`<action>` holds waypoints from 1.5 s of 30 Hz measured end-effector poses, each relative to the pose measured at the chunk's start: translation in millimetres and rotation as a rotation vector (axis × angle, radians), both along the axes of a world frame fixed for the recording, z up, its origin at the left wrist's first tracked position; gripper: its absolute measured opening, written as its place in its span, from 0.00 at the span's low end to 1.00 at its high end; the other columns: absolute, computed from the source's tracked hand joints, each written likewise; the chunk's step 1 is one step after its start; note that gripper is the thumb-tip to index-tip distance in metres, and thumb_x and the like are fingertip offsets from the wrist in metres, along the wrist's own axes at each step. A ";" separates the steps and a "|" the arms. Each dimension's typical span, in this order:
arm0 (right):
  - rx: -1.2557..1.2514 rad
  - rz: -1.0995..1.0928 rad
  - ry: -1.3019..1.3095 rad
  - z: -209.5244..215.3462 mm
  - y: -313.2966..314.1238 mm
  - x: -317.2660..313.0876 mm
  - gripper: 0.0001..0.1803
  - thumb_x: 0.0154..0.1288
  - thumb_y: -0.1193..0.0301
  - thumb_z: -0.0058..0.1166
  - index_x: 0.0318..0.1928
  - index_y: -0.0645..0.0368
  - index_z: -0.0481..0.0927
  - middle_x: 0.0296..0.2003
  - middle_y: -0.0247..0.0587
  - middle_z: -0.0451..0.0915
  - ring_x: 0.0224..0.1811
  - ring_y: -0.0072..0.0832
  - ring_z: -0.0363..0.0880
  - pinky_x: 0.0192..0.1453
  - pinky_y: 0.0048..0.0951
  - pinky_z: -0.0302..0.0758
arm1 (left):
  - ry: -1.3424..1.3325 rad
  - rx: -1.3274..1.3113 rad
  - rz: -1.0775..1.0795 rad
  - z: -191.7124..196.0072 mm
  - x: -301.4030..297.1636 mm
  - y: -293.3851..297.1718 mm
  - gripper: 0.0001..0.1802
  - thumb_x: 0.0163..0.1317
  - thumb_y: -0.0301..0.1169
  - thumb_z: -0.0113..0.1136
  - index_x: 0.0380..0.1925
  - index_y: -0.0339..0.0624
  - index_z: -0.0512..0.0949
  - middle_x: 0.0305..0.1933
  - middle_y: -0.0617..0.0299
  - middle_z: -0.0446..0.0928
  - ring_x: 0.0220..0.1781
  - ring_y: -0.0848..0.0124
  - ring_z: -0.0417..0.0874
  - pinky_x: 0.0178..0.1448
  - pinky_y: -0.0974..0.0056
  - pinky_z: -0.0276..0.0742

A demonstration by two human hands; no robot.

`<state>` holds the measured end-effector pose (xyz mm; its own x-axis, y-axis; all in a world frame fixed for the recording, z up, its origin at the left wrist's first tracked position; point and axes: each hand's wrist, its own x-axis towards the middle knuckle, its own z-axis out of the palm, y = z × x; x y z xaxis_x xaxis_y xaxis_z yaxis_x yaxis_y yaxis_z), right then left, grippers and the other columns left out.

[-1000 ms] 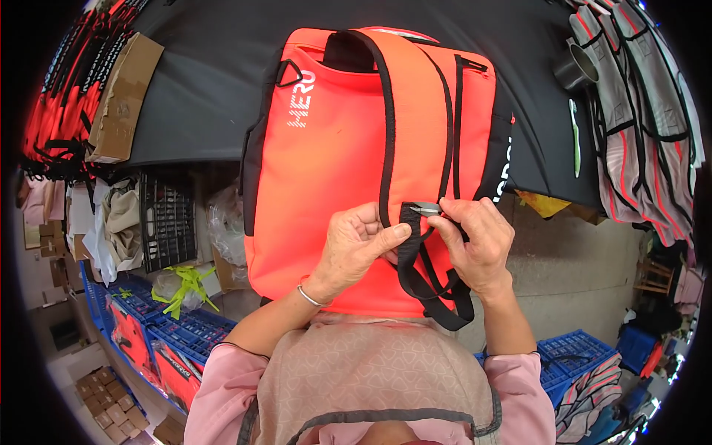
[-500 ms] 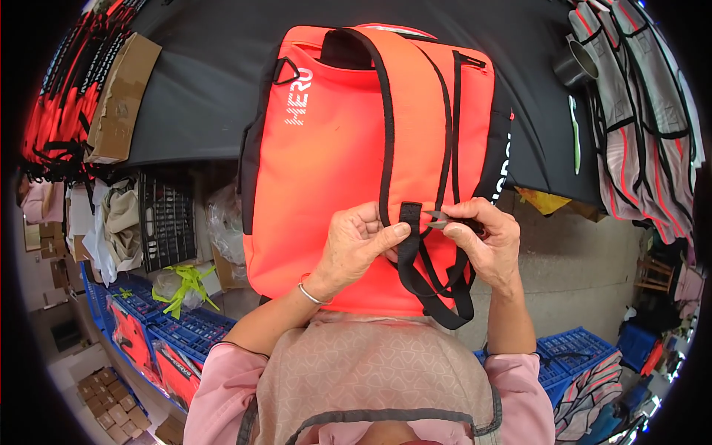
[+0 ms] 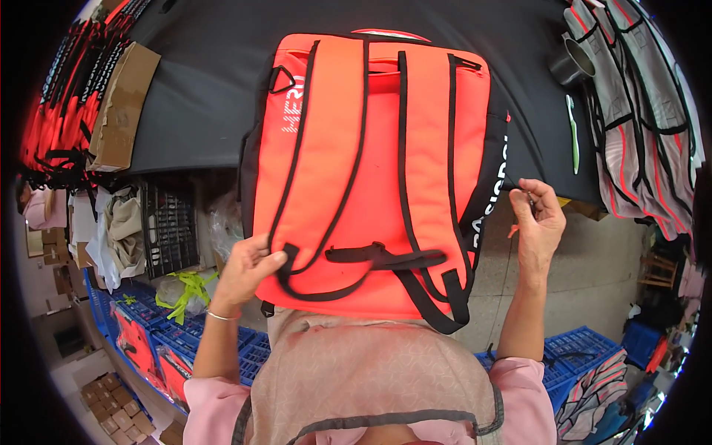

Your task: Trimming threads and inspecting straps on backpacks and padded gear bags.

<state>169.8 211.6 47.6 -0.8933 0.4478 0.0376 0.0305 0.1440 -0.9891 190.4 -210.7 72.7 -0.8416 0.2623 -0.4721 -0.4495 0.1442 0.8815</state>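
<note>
A bright orange-red backpack (image 3: 382,148) with black sides lies in front of me, its two padded shoulder straps facing up. The left strap (image 3: 326,133) reaches down to my left hand (image 3: 246,273), whose thumb and fingers close on its lower edge beside the black webbing. Loose black webbing (image 3: 386,259) runs across the bag's lower part, and another loop hangs at the lower right. My right hand (image 3: 539,219) is raised off the bag's right side, fingers curled round small dark thread snips (image 3: 531,199), mostly hidden in the grip.
The bag rests partly on a black-covered table (image 3: 200,89). A cardboard box (image 3: 124,107) stands at left beside stacked red-black pieces. At right are a metal cup (image 3: 572,62), a toothbrush-like green-white tool (image 3: 573,133) and grey strap pieces (image 3: 623,111). Blue crates (image 3: 582,352) stand below.
Both hands have moved apart from the right strap's webbing. The left strap, earlier folded across the right one, now lies on its own side. My right hand has drawn away to the right.
</note>
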 end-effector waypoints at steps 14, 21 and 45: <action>0.183 0.126 0.089 3.2 -40.4 -76.2 0.11 0.65 0.77 0.64 0.47 0.62 0.80 0.24 0.20 0.69 0.27 0.10 0.63 0.31 0.16 0.62 | 1.357 -0.748 -0.070 53.0 -115.3 43.1 0.14 0.58 0.19 0.63 0.45 0.37 0.82 0.50 0.53 0.83 0.58 0.55 0.82 0.65 0.55 0.75; 0.669 0.185 0.099 -36.0 -71.0 -92.2 0.40 0.64 0.68 0.66 0.72 0.59 0.60 0.47 0.57 0.78 0.48 0.47 0.81 0.54 0.44 0.76 | 1.587 -0.592 -0.184 49.0 -223.7 140.1 0.13 0.64 0.25 0.61 0.49 0.39 0.80 0.52 0.54 0.82 0.62 0.53 0.78 0.71 0.51 0.70; 1.105 -0.215 0.150 -41.7 98.5 -170.7 0.17 0.64 0.72 0.59 0.53 0.60 0.80 0.51 0.46 0.79 0.51 0.46 0.77 0.57 0.43 0.75 | 1.203 -0.909 -0.571 -46.1 -173.5 148.9 0.39 0.64 0.55 0.59 0.73 0.60 0.64 0.79 0.56 0.56 0.79 0.54 0.58 0.80 0.43 0.44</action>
<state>-0.9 310.2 5.9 -0.7551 0.2468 0.6073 0.0521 0.9461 -0.3197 16.8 -61.8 26.6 -0.7161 0.6716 0.1904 0.6980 0.6877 0.1997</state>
